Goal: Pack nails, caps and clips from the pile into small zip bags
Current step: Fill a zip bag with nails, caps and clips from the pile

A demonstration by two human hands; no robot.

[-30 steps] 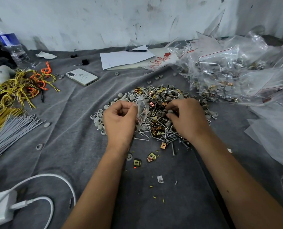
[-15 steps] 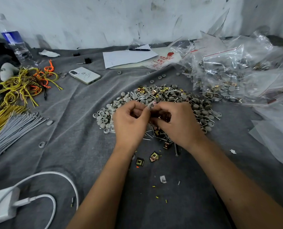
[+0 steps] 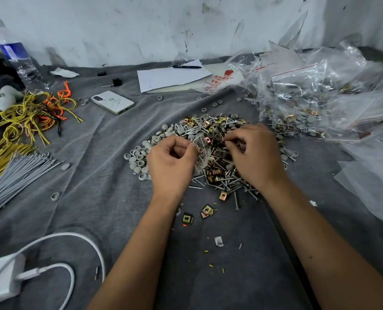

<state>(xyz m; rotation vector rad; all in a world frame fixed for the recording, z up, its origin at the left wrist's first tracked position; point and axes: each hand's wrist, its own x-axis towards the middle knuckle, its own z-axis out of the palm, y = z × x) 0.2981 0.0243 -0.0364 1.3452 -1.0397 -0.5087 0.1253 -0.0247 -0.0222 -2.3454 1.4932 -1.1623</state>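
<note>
- Left hand (image 3: 171, 163) pinches a small clear plastic zip bag (image 3: 201, 153) over the mixed pile of steel nails, grey caps and brass clips (image 3: 217, 153).
- Right hand (image 3: 256, 155) pinches parts above the pile; which ones is unclear.
- Best hold the bag's mouth wide.

A scuffed, stained white wall (image 3: 163, 25) runs along the far side; wrinkled grey cloth (image 3: 96, 175) covers the near surface.

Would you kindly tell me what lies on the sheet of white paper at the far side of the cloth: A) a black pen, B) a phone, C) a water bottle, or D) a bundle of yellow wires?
A: a black pen rests along the far edge of the white paper.
</note>
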